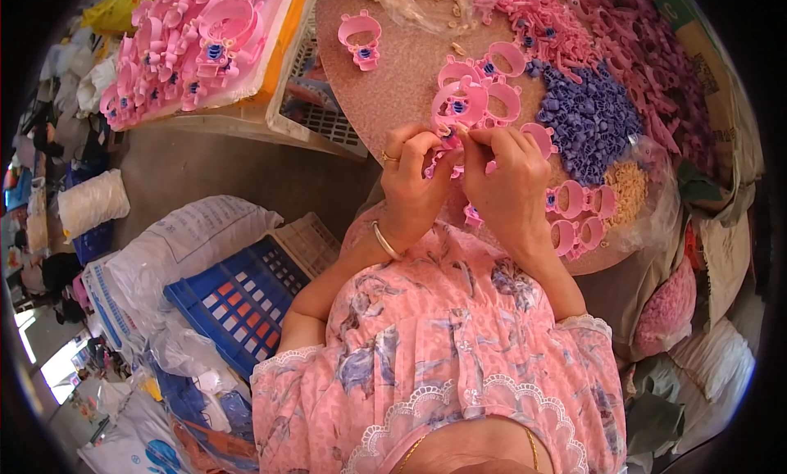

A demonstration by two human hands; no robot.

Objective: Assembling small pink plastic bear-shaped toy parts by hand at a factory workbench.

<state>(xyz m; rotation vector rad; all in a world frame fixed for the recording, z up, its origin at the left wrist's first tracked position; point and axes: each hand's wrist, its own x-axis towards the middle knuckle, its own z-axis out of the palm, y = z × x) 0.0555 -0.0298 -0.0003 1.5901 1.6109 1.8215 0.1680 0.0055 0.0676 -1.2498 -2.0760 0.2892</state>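
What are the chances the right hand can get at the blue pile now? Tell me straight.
Likely yes: the blue pile lies mostly uncovered, right of the right hand, with only a pink ring between, though the fingers are busy at a pink piece.

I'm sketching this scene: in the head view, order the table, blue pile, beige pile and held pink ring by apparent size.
1. Table
2. Blue pile
Then, unranked: beige pile and held pink ring, which look similar; the ring is partly covered.

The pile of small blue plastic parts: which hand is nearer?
Right. The right hand is to the lower left of the blue pile; the left hand is farther left.
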